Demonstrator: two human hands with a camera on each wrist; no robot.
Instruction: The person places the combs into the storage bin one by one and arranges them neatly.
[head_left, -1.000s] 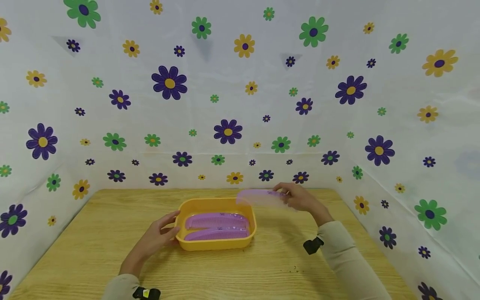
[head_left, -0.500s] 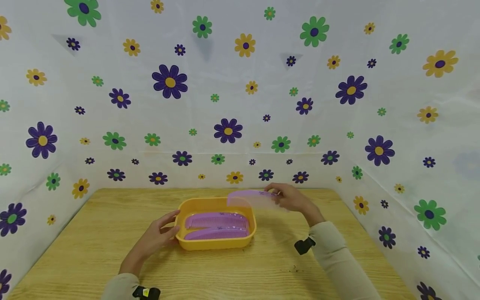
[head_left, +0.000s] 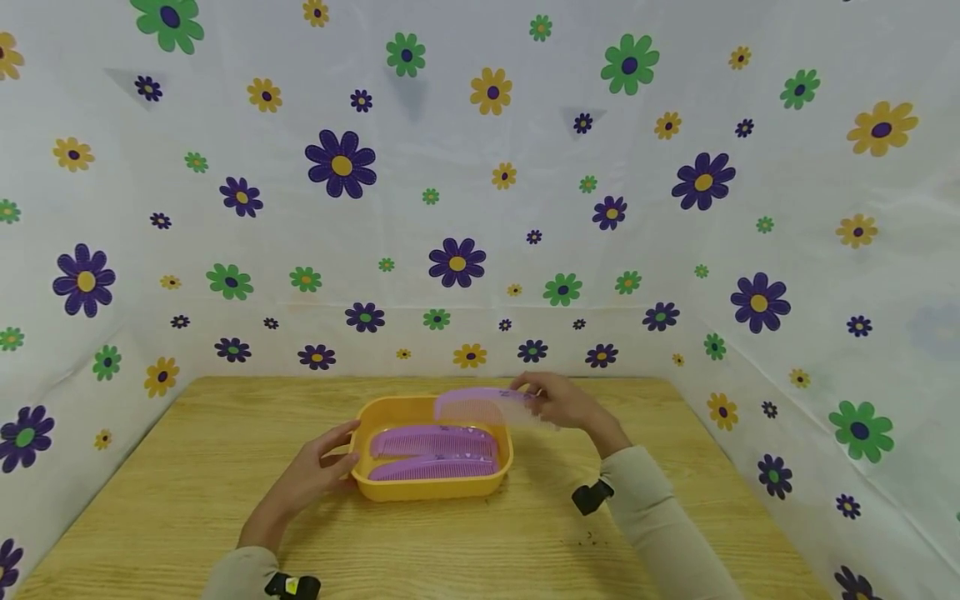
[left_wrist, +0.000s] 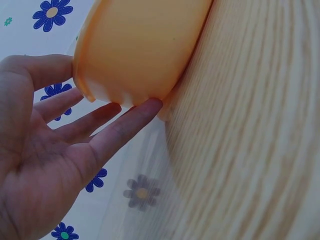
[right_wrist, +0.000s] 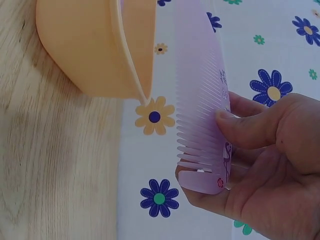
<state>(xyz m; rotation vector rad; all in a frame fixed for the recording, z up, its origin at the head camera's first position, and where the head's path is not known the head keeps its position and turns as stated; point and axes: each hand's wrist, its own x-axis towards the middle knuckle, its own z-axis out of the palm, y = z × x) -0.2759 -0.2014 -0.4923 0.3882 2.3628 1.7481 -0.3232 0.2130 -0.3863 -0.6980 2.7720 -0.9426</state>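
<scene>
In the head view a yellow plastic tub (head_left: 431, 490) stands on the table with two purple combs inside, a rear comb (head_left: 432, 440) and a front comb (head_left: 435, 468). My right hand (head_left: 564, 402) pinches a third, paler lilac comb (head_left: 472, 402) by its right end and holds it above the tub's back right rim. Thumb and fingers are on its spine end in the right wrist view, teeth facing the tub. My left hand (head_left: 315, 471) touches the tub's left end; the left wrist view shows its extended fingers (left_wrist: 125, 127) against the wall and rim.
A light wood-grain table (head_left: 420, 550) carries the tub. White flower-print sheeting (head_left: 480, 217) rises at the back and on both sides. A few small dark specks (head_left: 588, 540) lie on the tabletop at front right.
My right hand has moved left and slightly down, bringing the lilac comb from the tub's right side over its back right part. My left hand and the tub have stayed put.
</scene>
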